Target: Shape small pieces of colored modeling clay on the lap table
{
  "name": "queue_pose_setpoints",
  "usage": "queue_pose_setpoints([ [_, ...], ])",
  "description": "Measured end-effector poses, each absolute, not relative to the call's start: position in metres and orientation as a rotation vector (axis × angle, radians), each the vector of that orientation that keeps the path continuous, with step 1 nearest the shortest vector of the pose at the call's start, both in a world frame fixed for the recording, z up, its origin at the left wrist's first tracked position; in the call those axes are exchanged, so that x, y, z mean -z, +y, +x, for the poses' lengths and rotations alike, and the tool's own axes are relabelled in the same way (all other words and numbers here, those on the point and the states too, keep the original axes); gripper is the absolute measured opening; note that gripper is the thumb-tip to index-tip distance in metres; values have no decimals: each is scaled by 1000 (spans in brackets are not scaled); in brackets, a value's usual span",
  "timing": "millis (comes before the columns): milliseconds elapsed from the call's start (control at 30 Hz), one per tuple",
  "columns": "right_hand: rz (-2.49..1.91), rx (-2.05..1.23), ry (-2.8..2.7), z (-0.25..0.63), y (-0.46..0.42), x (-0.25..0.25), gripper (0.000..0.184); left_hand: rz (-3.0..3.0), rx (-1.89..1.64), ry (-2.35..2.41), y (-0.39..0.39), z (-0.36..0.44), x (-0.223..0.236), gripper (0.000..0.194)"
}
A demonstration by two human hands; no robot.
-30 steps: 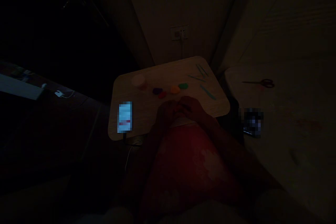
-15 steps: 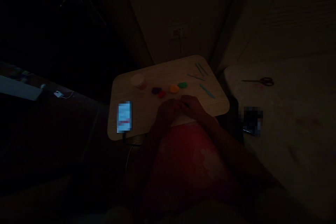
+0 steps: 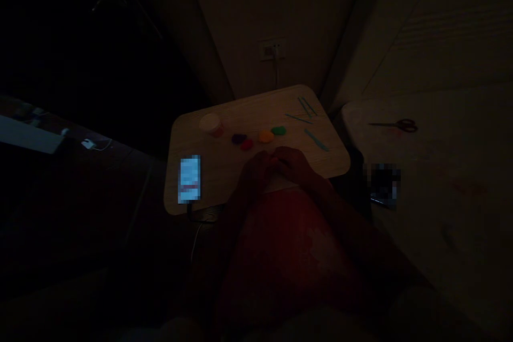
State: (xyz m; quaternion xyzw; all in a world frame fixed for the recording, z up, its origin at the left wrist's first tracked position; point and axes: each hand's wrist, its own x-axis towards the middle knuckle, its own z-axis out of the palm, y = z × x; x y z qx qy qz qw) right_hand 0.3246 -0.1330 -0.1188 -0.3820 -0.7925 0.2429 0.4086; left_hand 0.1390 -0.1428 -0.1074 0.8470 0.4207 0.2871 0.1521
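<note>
Close together at the table's near edge, my left hand (image 3: 258,167) and my right hand (image 3: 293,161) have their fingers curled and meeting. What lies between them, if anything, is hidden in the dark. Just beyond my fingers sit soft-looking lumps like modelling clay: a dark purple lump (image 3: 239,139), a red lump (image 3: 247,144), an orange lump (image 3: 266,137) and a green lump (image 3: 279,130). To the right lies a flat blue-green modelling tool (image 3: 316,140), with several thin sticks (image 3: 299,118) behind it.
On the small wooden table (image 3: 216,165) stand a lidded tub (image 3: 211,125) at the back left and a lit phone (image 3: 189,179) at the left. Scissors (image 3: 401,125) and a blurred dark object (image 3: 383,184) rest on a pale surface to the right. A wall socket (image 3: 273,49) holds a plug.
My right hand's fingers have shifted slightly and curl closer to my left hand. The lumps and tools stay where they were.
</note>
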Motion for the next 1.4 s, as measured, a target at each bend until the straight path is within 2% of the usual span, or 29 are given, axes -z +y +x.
queue_pose_setpoints([
  [433, -935, -718, -1928, 324, -131, 122, 44, 2463, -807, 1176, -134, 133, 119, 33],
  [600, -990, -627, -1957, 323, -131, 124, 43, 2469, -836, 1174, -136, 132, 117, 35],
  [767, -1022, -539, -1967, 320, -133, 124, 38, 2499, -840, 1171, -135, 133, 115, 27],
  [867, -1111, -511, -1771, 328, -128, 124, 39, 2483, -884, 1144, -138, 131, 113, 26],
  [967, -1302, -428, -1340, 340, -123, 124, 43, 2441, -957, 1179, -142, 127, 110, 27],
  [1167, -1125, -452, -1571, 341, -124, 118, 43, 2323, -1003, 1248, -144, 129, 105, 29],
  [1400, -1168, -566, -1582, 341, -123, 119, 35, 2214, -1046, 1231, -139, 130, 101, 28],
])
